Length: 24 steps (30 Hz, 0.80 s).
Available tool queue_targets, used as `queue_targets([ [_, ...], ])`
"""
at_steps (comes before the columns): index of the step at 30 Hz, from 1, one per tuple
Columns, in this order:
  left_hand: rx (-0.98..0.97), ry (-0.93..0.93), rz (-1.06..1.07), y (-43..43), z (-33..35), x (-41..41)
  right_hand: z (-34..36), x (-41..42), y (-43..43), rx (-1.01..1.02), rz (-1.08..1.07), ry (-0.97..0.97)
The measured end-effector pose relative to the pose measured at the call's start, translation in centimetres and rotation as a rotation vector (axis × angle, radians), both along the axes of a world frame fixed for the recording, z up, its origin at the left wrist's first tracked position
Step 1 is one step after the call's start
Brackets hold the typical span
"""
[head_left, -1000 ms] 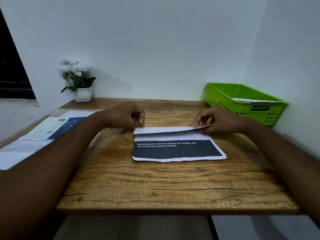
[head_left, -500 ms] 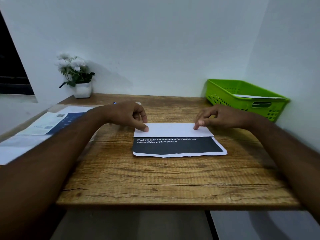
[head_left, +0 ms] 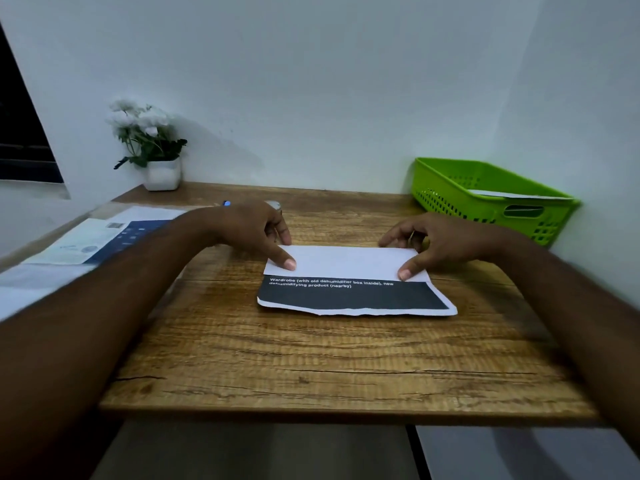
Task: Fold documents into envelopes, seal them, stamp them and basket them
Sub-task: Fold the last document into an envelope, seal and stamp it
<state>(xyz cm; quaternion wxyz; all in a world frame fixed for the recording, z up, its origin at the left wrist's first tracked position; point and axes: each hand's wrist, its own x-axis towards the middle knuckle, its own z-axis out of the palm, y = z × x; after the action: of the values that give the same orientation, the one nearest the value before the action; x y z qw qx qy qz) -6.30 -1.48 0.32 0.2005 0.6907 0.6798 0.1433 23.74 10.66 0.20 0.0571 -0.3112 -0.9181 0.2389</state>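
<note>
The wooden table (head_left: 346,362) carries a green basket (head_left: 450,197) at its far right corner and the folded document (head_left: 346,263) at its middle. The left hand (head_left: 249,230) presses one straight finger on the flap's left corner, and the right hand (head_left: 446,242) presses its thumb on the right corner.

The document (head_left: 349,263) lies flat at centre frame, its white upper part folded down over a black printed band. The green basket (head_left: 446,197) at right holds a white envelope (head_left: 512,195).
</note>
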Motion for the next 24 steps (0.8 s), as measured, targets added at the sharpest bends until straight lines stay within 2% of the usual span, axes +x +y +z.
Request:
queue_targets([
  [4,0.008,-0.041,0.014,0.0,-0.1,-0.1,0.3,0.0,-0.6,-0.053,0.012,0.038],
  [12,0.074,-0.163,0.013,-0.5,0.7,0.6,0.5,0.0,-0.8,0.032,-0.05,0.145],
  [20,0.278,-0.243,0.048,-0.5,1.0,0.0,1.0,-0.1,-1.6,0.086,-0.06,0.306],
  [24,0.347,-0.268,0.03,-0.5,1.1,-0.2,0.9,-0.1,-1.5,0.12,-0.049,0.311],
])
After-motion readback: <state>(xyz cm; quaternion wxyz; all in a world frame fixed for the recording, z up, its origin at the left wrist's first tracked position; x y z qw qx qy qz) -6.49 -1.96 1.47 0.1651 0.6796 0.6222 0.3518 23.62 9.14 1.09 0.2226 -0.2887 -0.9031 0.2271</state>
